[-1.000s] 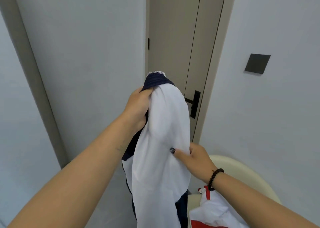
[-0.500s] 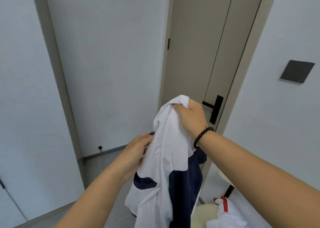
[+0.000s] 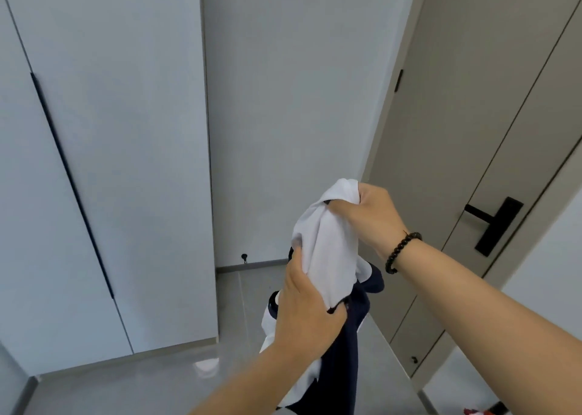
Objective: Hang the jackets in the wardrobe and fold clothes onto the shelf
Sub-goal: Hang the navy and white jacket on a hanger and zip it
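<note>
Head view: right hand point(image 3: 371, 216) pinches the top of a white-and-navy jacket point(image 3: 327, 254), fingers curled tight on bunched white fabric. Left hand point(image 3: 302, 310) grips the same garment lower and nearer, fingers wrapped round it. Jacket hangs mid-air, right of closed wardrobe doors point(image 3: 94, 162), left of the beige door point(image 3: 472, 131).

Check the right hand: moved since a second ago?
Yes. The right hand rose: it was below the door handle, now level with it, gripping the top of the jacket.
</note>
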Action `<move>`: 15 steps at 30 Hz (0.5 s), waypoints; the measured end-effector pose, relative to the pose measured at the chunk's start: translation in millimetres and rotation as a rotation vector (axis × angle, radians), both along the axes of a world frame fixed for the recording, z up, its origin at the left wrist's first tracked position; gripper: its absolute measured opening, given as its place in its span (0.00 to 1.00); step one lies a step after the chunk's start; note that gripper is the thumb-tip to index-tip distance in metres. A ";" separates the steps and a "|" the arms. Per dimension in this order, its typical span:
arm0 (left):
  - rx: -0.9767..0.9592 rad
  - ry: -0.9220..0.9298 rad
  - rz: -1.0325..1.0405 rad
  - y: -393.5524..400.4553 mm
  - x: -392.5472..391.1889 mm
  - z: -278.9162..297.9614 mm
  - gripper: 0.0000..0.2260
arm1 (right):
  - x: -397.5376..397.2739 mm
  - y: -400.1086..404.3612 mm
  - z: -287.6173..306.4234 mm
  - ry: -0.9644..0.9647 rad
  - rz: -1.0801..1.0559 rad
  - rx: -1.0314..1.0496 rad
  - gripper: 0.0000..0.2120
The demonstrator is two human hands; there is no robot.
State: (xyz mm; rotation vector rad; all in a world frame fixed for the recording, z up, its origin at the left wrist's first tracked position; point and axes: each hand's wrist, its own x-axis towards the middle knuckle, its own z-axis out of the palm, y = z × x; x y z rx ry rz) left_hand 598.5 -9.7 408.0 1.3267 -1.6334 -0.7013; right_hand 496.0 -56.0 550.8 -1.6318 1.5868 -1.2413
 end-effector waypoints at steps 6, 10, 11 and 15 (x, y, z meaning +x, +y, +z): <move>0.184 0.069 0.083 -31.8 66.4 -27.2 0.24 | 28.7 -28.2 -26.7 -0.054 0.050 0.096 0.09; 0.158 0.116 0.138 -54.3 116.6 -10.9 0.10 | 45.3 -50.2 -45.5 -0.237 0.054 0.173 0.08; 0.164 0.156 0.152 -58.5 128.0 -5.6 0.11 | 52.2 -55.0 -49.2 -0.289 0.063 0.187 0.08; 0.291 0.495 0.242 -71.5 172.0 26.9 0.12 | 88.8 -62.8 -63.0 -0.512 0.266 0.236 0.14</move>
